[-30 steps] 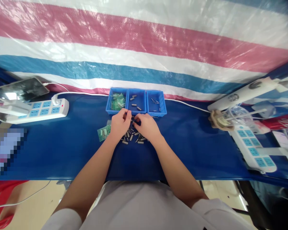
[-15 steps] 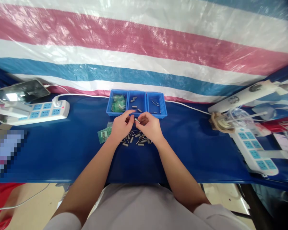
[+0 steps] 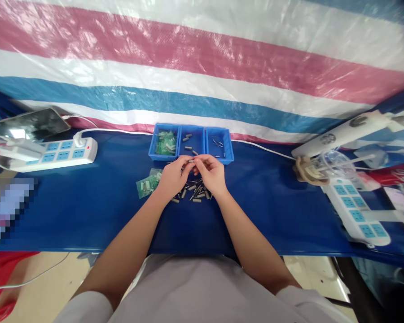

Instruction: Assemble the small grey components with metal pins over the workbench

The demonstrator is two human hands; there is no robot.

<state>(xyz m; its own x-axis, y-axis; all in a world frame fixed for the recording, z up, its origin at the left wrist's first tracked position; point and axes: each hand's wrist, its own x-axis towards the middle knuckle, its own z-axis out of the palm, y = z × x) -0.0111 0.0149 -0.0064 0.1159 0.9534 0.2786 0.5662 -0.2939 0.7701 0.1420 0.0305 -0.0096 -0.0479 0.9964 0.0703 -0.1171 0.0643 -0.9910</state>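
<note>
A few small parts already lie in the three blue trays [image 3: 160, 157]. There are green bits in the left one, some grey pieces in the middle one and thin pins in the right one. Many more lie loose in a pile [image 3: 195, 194] on the blue tabletop [image 3: 104, 211], right under the hands. Green packets [image 3: 147, 184] sit at 9 o'clock of the pile. More grey pieces look to be loose than are in the trays.

Both arms reach straight out. The left hand [image 3: 173, 178] and right hand [image 3: 213, 176] meet just above the pile, at 6 o'clock of the middle tray. Each grip looks pinched shut on one small grey piece [image 3: 191, 160] held between the fingertips. It is tiny and hard to make out.
</note>
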